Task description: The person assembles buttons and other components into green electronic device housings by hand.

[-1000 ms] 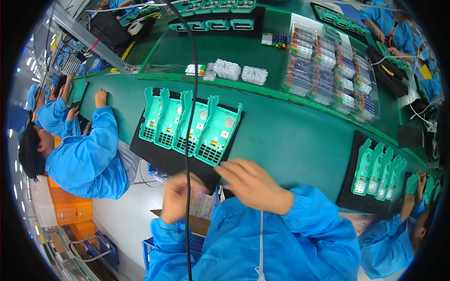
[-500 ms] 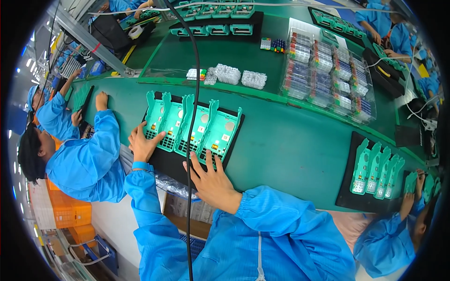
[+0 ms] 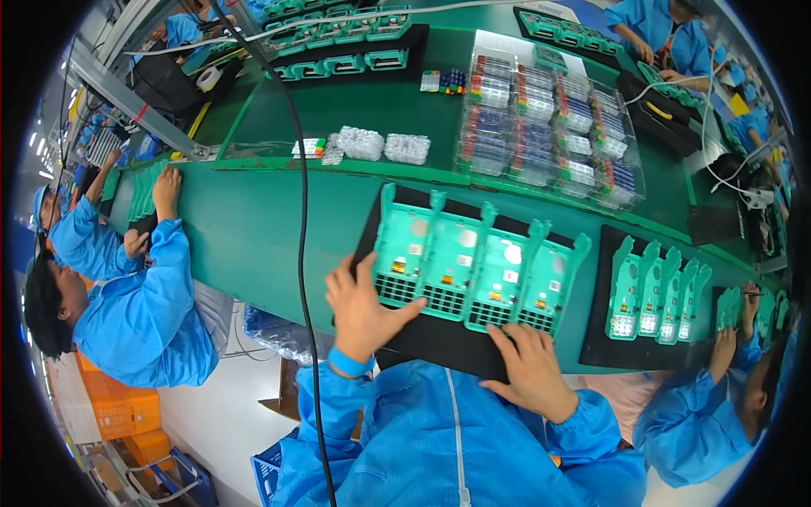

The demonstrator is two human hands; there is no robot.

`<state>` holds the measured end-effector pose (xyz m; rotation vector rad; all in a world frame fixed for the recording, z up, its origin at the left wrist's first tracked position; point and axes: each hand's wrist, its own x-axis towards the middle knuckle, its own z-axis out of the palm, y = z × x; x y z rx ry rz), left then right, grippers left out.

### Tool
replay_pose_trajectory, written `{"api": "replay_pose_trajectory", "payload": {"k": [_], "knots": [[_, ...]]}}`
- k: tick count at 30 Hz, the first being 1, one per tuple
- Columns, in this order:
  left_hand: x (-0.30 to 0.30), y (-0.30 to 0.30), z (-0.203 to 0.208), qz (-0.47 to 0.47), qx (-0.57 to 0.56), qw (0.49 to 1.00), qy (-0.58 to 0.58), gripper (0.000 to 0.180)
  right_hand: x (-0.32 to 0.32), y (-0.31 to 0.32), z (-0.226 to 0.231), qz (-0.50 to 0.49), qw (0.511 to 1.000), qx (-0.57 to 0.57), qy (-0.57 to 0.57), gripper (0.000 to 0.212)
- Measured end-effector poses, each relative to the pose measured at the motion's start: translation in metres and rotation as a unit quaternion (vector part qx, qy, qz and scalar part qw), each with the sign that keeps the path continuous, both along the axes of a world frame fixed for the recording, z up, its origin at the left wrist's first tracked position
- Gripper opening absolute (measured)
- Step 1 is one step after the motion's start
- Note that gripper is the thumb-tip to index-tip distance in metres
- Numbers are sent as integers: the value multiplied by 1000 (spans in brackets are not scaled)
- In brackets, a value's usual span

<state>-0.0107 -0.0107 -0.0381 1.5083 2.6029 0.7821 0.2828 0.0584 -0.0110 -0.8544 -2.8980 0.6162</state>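
In front of me a black mat [image 3: 452, 334] carries a row of several green plastic housings [image 3: 467, 262] with grid-like lower ends, small labels and round silvery discs. At the mat's left edge is my left hand [image 3: 363, 311], its fingers spread, the thumb reaching over the grid of the leftmost housings. My right hand [image 3: 534, 369] rests at the mat's lower right with fingers stretched apart, the fingertips by the grid of the right housings. Neither hand is closed around anything that I can see.
Another black mat [image 3: 596, 348] with green housings lies to the right. Beyond the ledge stand clear trays of small parts [image 3: 549, 127] and bubble-wrapped bundles [image 3: 359, 144]. A black cable [image 3: 302, 245] hangs down left of my hands. Co-workers in blue sit on both sides.
The mat with its housings has shifted right along the table and turned slightly, both hands moving with it. My view has also shifted. The co-worker's arm at left has moved toward green parts.
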Motion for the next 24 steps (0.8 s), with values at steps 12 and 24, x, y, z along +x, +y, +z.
{"api": "replay_pose_trajectory", "payload": {"k": [12,24], "knots": [[54,15,-10,-2,35,999,12,90,56,113,73,-47,984,106,137,57],[46,-9,-3,-58,30,994,-87,117,62,341,87,-97,995,-5,-30,43]]}}
